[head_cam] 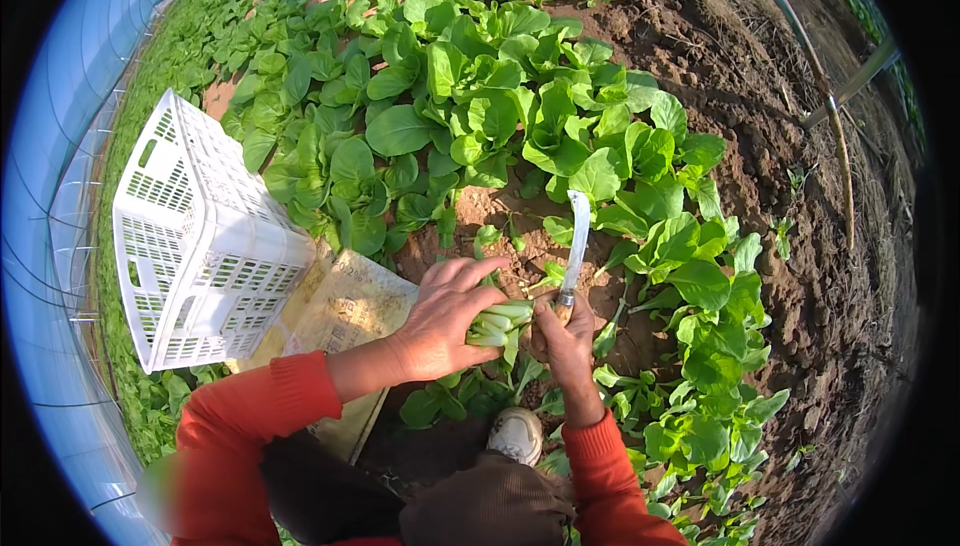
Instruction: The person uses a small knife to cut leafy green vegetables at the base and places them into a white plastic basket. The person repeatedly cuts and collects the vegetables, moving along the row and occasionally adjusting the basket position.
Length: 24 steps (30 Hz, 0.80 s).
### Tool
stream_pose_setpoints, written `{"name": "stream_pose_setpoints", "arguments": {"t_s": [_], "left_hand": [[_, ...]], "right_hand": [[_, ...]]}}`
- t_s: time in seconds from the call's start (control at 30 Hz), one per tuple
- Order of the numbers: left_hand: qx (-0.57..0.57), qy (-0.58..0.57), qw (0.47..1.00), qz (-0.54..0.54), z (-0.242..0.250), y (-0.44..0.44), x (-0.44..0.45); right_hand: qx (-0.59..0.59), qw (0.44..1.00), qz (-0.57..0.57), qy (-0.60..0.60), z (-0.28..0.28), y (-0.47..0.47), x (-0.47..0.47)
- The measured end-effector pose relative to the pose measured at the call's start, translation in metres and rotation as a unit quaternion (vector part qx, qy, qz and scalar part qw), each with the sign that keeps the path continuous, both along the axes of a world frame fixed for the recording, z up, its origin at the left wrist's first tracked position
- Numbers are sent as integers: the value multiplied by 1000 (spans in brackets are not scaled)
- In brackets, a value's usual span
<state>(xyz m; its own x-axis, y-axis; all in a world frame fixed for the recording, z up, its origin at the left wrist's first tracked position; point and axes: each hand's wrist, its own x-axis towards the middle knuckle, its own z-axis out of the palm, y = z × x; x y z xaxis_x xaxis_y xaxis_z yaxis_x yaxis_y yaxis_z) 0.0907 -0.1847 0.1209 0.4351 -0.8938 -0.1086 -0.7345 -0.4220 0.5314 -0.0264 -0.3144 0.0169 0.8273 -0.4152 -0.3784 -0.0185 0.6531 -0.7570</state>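
Observation:
A bunch of leafy greens with pale stems [501, 323] lies in my left hand [442, 325], the fingers and thumb curled around it, cut ends towards the right. My right hand [568, 340] grips the wooden handle of a small curved knife [577, 246], its blade pointing up and away from me. The right fingertips are at the stem ends; whether they also pinch a stem, I cannot tell. Growing leafy greens [487, 111] stand in front of both hands and curve down the right side. Bare brown soil [480, 208] shows just beyond the hands.
A white perforated plastic crate [255, 238] stands tilted at left, beside a flattened, printed sheet or sack [352, 298]. My shoe [516, 435] is below the hands. Rough soil with dry straw [720, 58] and a metal pole [862, 77] lie at right, blue plastic film [75, 96] at far left.

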Motion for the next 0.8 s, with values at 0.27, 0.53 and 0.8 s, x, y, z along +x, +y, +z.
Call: {"name": "stream_pose_setpoints", "arguments": {"t_s": [0.27, 0.53, 0.8], "left_hand": [[27, 222, 970, 93, -32, 4, 16], [372, -46, 927, -22, -68, 23, 115], [578, -295, 749, -132, -110, 48, 182]], "right_hand": [[74, 996, 41, -2, 5, 15, 16], [-110, 979, 148, 82, -30, 31, 45], [-293, 918, 254, 87, -62, 58, 75]]}}
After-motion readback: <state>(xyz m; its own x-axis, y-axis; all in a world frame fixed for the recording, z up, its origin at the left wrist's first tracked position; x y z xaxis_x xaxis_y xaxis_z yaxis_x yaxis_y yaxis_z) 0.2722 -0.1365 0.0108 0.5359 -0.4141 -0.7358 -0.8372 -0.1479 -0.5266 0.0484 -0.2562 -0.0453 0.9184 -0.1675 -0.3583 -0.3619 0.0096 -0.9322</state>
